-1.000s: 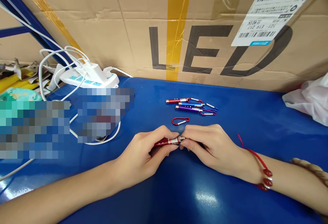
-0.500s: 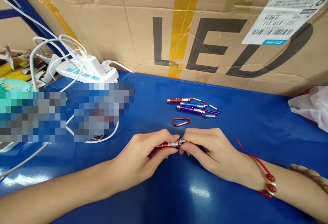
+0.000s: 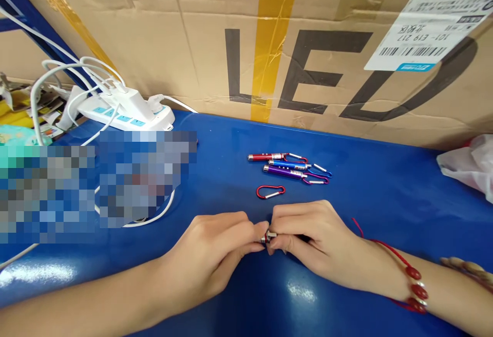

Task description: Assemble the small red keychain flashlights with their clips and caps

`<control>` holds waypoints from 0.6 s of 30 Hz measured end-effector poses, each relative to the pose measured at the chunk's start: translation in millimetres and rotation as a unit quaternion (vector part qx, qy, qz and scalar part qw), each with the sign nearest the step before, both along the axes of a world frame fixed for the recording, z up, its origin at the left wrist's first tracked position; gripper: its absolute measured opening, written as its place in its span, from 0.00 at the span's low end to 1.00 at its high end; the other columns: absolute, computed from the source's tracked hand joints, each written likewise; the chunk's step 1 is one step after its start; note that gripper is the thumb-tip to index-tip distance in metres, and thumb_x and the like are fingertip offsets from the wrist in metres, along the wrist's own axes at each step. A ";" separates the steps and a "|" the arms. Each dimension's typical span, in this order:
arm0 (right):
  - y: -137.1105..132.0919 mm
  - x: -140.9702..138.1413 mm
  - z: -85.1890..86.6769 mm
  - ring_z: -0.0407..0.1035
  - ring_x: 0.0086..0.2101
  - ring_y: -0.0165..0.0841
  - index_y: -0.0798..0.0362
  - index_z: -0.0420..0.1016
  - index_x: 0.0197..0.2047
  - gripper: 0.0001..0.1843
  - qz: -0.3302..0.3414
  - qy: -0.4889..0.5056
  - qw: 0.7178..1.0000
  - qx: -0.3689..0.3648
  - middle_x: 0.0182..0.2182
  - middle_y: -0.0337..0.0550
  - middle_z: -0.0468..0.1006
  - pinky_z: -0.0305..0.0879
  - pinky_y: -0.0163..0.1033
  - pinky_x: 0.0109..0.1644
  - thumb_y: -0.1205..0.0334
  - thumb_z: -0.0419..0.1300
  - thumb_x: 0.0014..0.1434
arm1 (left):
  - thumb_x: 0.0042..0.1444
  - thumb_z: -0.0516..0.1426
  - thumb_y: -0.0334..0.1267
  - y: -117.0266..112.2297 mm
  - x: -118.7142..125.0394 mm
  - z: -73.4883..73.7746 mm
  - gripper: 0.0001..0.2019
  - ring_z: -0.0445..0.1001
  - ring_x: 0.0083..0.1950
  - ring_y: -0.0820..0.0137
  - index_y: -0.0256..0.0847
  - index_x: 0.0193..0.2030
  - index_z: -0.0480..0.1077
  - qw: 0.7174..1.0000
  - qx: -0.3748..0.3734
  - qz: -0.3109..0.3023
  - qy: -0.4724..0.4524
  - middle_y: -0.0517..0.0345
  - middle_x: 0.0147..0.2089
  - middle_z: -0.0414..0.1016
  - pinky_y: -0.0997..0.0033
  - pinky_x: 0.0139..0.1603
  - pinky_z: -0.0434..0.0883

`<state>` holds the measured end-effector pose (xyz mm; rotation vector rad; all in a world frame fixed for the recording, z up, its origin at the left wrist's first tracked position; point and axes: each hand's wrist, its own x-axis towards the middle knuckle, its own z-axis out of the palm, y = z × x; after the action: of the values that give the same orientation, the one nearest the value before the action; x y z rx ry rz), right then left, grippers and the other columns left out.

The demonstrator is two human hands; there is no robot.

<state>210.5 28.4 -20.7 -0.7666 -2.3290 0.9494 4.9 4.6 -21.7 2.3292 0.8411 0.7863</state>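
Note:
My left hand (image 3: 215, 247) and my right hand (image 3: 308, 239) meet fingertip to fingertip low over the blue table (image 3: 385, 198). Both are closed on a small red keychain flashlight (image 3: 267, 237); only its silver end shows between the fingers. The left hand wraps the body, the right pinches the end. Just beyond the hands lies a loose red carabiner clip (image 3: 270, 191). Farther back lie three small flashlights side by side, a red one (image 3: 265, 157), a blue one (image 3: 287, 164) and a purple one (image 3: 285, 171), each with a clip attached.
A big cardboard box (image 3: 308, 44) printed "LED" stands along the table's back edge. A white power strip (image 3: 127, 113) with plugs and white cables sits at back left. A white plastic bag (image 3: 468, 165) lies at the right edge. Blurred patches cover the left side.
My hands have closed further over the red flashlight, so its red body is now hidden. They sit slightly lower in view as the camera shifted.

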 end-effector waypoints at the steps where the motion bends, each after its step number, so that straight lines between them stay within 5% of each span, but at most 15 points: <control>1: 0.4 -0.3 0.4 0.65 0.26 0.21 0.54 0.74 0.28 0.13 0.001 -0.006 1.000 -0.006 0.25 0.35 0.72 0.54 0.28 0.29 0.71 0.53 0.61 | 0.61 0.49 0.25 -0.3 0.0 -0.3 0.07 0.62 0.26 0.75 0.36 0.39 0.66 1.000 0.023 0.001 0.009 0.60 0.28 0.66 0.77 0.26 0.61; 9: -2.1 -3.3 11.7 0.62 0.23 0.20 0.55 0.73 0.24 0.19 0.012 -0.030 0.987 -0.158 0.20 0.34 0.69 0.53 0.27 0.28 0.62 0.51 0.64 | 0.60 0.48 0.24 -3.7 2.8 0.2 0.09 0.61 0.25 0.74 0.38 0.36 0.66 0.987 0.154 0.022 0.043 0.60 0.27 0.67 0.75 0.24 0.60; 18: -1.0 -4.6 6.8 0.56 0.20 0.21 0.55 0.73 0.23 0.24 -0.020 -0.017 0.976 -0.214 0.18 0.35 0.63 0.49 0.29 0.24 0.53 0.49 0.65 | 0.62 0.49 0.25 -0.2 3.6 4.8 0.11 0.72 0.37 0.77 0.40 0.48 0.66 0.989 -0.136 0.015 -0.061 0.60 0.36 0.74 0.82 0.40 0.68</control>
<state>205.9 27.3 -13.9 -0.9966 -2.1494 1.4551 8.4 4.4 -16.9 2.0132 0.8731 0.7663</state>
